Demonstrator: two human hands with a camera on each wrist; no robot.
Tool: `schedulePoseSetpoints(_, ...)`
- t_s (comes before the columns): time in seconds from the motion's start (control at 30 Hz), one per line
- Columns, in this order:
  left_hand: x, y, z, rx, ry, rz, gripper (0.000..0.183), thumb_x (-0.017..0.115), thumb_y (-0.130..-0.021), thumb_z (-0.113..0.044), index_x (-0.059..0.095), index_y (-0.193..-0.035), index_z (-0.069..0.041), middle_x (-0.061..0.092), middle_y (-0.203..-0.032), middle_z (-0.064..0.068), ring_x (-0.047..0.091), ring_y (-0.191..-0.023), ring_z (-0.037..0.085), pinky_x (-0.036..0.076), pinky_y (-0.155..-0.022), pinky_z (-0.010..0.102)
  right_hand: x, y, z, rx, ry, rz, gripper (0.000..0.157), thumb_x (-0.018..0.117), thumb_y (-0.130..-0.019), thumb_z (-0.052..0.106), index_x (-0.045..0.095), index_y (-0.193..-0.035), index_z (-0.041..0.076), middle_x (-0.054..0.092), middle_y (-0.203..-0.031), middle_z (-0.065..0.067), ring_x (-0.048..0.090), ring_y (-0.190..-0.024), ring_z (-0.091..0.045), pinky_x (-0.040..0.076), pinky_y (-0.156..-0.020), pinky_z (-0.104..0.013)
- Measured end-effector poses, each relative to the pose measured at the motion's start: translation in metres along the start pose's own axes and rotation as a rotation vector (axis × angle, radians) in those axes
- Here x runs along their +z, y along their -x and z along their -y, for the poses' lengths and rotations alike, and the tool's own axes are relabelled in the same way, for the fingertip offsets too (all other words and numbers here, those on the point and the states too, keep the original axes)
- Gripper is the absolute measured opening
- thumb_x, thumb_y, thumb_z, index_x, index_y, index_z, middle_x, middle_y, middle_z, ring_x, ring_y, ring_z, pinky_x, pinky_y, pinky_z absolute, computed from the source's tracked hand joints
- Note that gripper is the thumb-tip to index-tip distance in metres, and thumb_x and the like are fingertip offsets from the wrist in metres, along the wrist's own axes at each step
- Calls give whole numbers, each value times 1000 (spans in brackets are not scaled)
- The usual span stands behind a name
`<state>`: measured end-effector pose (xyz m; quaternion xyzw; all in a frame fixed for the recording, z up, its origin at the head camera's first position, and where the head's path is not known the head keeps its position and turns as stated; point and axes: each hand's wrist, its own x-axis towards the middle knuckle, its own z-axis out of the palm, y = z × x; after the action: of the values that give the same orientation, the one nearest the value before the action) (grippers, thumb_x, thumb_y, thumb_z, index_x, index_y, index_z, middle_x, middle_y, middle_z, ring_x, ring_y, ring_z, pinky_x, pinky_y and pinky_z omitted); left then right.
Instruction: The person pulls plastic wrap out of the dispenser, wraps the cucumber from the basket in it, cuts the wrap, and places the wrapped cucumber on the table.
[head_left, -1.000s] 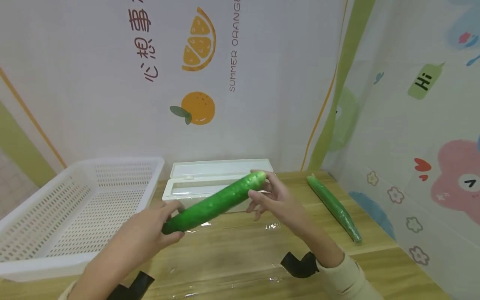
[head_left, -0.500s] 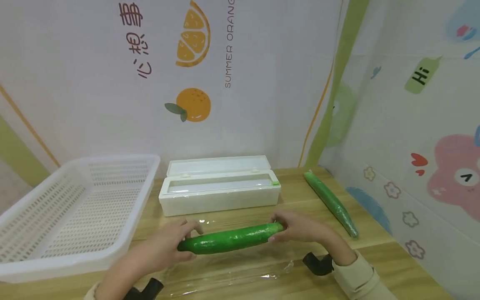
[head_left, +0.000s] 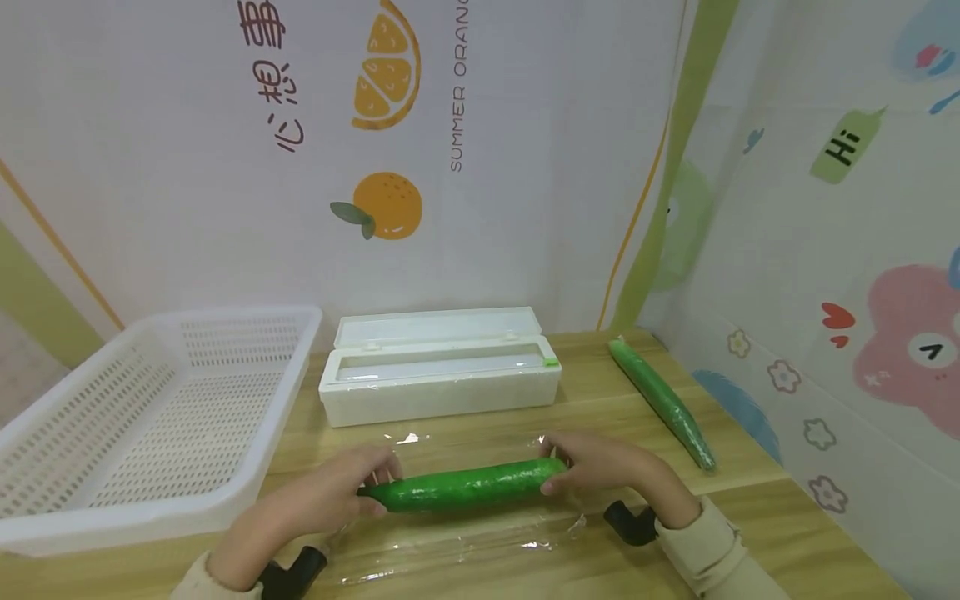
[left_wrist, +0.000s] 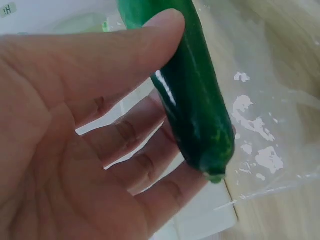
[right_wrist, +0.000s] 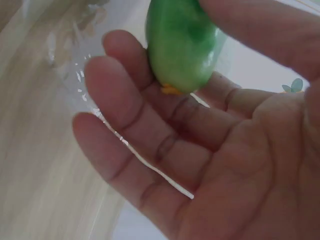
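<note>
A green cucumber (head_left: 468, 487) lies crosswise over a sheet of clear plastic wrap (head_left: 450, 546) spread on the table. My left hand (head_left: 330, 487) holds its darker left end, thumb on the near side and fingers behind. In the left wrist view the thumb (left_wrist: 167, 30) presses on the dark skin, with the stem tip poking out beyond the fingers. My right hand (head_left: 600, 462) pinches the paler right end. In the right wrist view that blunt pale end of the cucumber (right_wrist: 182, 55) sits between thumb and fingers, the other fingers spread beneath.
Behind the wrap stands a white wrap dispenser box (head_left: 442, 396) with its lid raised. A white perforated basket (head_left: 292, 400) is at the left. Another cucumber (head_left: 663, 400), wrapped in shiny film, lies at the right near the printed wall covering.
Both hands have brought the cucumber down from in front of the box, turning it from slanted to nearly level over the wrap. During the last half second it has barely shifted.
</note>
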<state>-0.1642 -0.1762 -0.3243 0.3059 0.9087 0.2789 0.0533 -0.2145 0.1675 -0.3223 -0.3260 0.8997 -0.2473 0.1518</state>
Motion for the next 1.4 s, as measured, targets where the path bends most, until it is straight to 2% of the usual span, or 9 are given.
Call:
schedulePoseSetpoints(0.33,3,0,4,-34,-38,28,23,70,-78,-9,59,-98,-13,57,-84,-7,53,-81,8,46,-69,27,4,-1,0,71,-3,11,28,68,-84,27,57,-104,11,57,-91,-2,53,-85,-16,45,-70,-32)
schedulePoseSetpoints(0.6,3,-2,3,-16,-79,38,27,69,-80,-11,63,-106,-16,59,-88,-7,55,-84,11,48,-71,30,4,0,-2,57,13,2,30,65,-86,24,60,-107,3,61,-94,-2,55,-87,-16,47,-73,-33)
schedulePoseSetpoints(0.83,3,-4,3,9,-116,39,36,69,-80,-15,61,-115,-18,60,-93,-7,57,-88,11,50,-76,32,1,2,3,79,39,-3,30,65,-87,25,62,-107,4,63,-97,-4,57,-91,-20,49,-77,-38)
schedulePoseSetpoints(0.97,6,-4,1,-10,-118,38,42,70,-79,-17,58,-120,-21,60,-99,-5,58,-94,17,50,-81,40,1,4,8,93,70,-25,37,65,-86,26,58,-113,1,62,-109,-10,58,-99,-26,49,-83,-42)
schedulePoseSetpoints(1.07,8,-4,1,-4,-121,35,43,70,-79,-16,58,-120,-21,60,-100,-4,58,-95,18,50,-82,43,1,5,19,57,130,-73,40,65,-87,23,54,-118,1,57,-120,-11,55,-110,-29,48,-91,-43)
schedulePoseSetpoints(1.17,9,-4,2,9,-129,36,43,70,-79,-16,58,-120,-21,62,-101,-3,59,-96,19,50,-82,43,3,7,34,-32,230,-98,25,66,-85,20,59,-106,8,58,-107,0,57,-101,-18,50,-85,-32)
schedulePoseSetpoints(1.27,10,-5,3,12,-134,32,43,70,-79,-16,59,-120,-20,62,-102,-1,58,-97,21,49,-83,46,8,11,51,-72,289,-32,7,68,-84,17,62,-86,15,56,-84,11,53,-78,-4,48,-69,-20)
schedulePoseSetpoints(1.33,10,-4,2,10,-136,26,43,70,-78,-17,59,-119,-19,63,-102,-1,57,-97,22,48,-84,47,13,15,61,-39,301,50,7,68,-83,15,63,-79,18,55,-75,14,49,-69,1,45,-62,-17)
schedulePoseSetpoints(1.4,9,-4,2,8,-136,26,42,70,-79,-18,59,-119,-19,62,-102,-3,57,-97,20,48,-85,46,20,16,67,31,319,111,7,68,-80,13,64,-77,19,55,-72,15,48,-65,2,45,-60,-17)
